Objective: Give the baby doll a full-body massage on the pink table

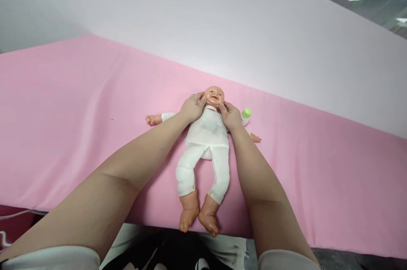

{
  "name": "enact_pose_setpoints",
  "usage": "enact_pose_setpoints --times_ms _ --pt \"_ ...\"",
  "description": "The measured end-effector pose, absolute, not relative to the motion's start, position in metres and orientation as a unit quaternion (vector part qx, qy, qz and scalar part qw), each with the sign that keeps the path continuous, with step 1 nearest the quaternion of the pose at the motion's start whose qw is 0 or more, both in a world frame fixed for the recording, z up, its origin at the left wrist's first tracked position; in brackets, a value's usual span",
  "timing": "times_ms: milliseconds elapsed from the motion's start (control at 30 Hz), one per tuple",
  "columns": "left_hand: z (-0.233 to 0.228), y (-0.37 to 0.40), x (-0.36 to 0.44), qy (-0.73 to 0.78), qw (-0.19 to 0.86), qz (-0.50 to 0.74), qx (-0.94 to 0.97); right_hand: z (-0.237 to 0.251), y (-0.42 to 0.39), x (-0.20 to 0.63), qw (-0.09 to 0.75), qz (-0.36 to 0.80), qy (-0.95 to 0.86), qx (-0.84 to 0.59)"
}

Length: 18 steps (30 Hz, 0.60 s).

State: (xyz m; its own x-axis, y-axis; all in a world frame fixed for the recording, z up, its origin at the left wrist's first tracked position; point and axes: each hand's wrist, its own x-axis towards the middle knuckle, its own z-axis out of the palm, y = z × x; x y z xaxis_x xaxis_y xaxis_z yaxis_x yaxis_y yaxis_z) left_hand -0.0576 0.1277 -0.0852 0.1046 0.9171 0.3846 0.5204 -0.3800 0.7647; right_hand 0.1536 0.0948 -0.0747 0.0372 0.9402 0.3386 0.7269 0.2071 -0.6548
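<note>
A baby doll (208, 128) lies on its back on the pink cloth, with a white cloth body and plastic head, hands and feet. Its head points away from me and its arms are spread out. My left hand (193, 107) holds the left side of the doll's head, the thumb by its cheek. On the other side, my right hand (230, 114) grips it the same way near the jaw. Some fingers of both hands are hidden beside or behind the head. Just right of my right hand is a small object with a light green top (246, 112), partly covered by that hand.
A pink cloth (318, 168) with a few creases covers the long table. Behind it rises a white wall or panel (203, 20), with glass at the upper right. A white cable (15, 215) shows at the lower left. The table's front edge is close to me.
</note>
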Motion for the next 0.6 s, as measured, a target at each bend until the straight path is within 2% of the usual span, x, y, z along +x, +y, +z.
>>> enact_pose_setpoints --times_ms 200,467,600 --pt "-0.083 0.129 -0.057 0.476 0.262 0.473 0.693 -0.067 0.077 0.154 0.330 0.064 -0.703 -0.627" --pt "-0.081 0.125 -0.059 0.511 0.215 0.503 0.664 -0.054 0.032 0.209 0.322 -0.102 -0.682 -0.649" --pt "-0.060 0.110 -0.055 0.494 0.181 0.553 0.646 -0.061 0.033 0.223 0.298 -0.090 -0.668 -0.676"
